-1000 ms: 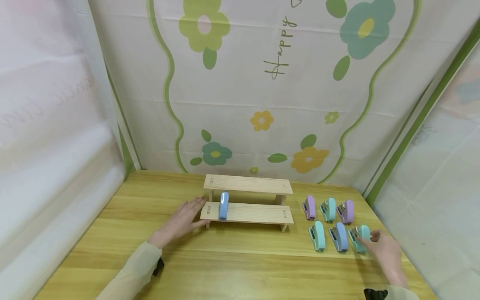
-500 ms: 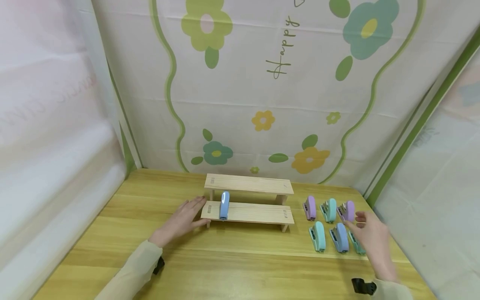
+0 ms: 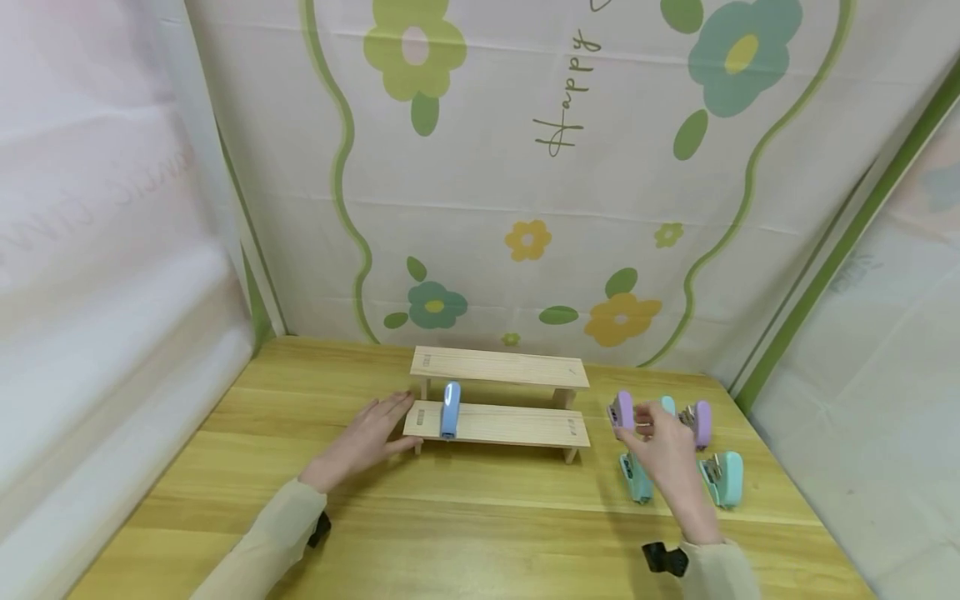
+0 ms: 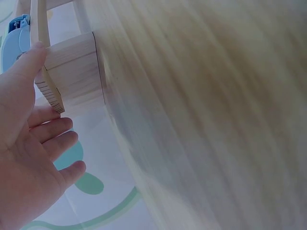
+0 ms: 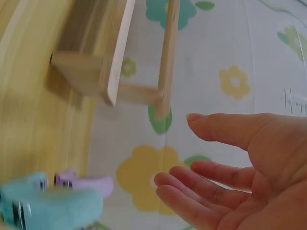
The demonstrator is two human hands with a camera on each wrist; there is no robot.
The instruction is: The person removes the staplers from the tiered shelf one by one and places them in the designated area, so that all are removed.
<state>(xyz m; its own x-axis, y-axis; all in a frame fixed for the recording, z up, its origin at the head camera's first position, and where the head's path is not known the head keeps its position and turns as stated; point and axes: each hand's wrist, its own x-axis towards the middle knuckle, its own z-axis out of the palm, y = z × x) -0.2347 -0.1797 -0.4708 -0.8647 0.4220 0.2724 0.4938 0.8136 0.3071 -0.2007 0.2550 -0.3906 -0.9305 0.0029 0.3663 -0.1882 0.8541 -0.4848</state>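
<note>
My left hand (image 3: 363,442) grips the left end of the lower board of a two-tier wooden stand (image 3: 510,425); in the left wrist view the thumb and index finger (image 4: 45,115) sit at opposite edges of it. One blue stapler (image 3: 450,410) lies across that board near its left end. Over the staplers at the right, my right hand (image 3: 671,458) hovers with thumb and fingers apart and nothing between them. A purple stapler (image 3: 621,410) is nearest its fingertips. Beneath or beside the hand are two teal staplers, one in front (image 3: 635,482); a blue one is hidden.
Another purple stapler (image 3: 700,423) and a teal stapler (image 3: 724,477) stand to the right of the hand. The upper board (image 3: 498,367) rises behind the lower one. Flower-printed cloth (image 3: 450,183) hangs along the back and sides of the wooden table (image 3: 450,533).
My right hand has moved left from the rightmost teal stapler, across the group, to near the left purple one. The left hand stays on the stand.
</note>
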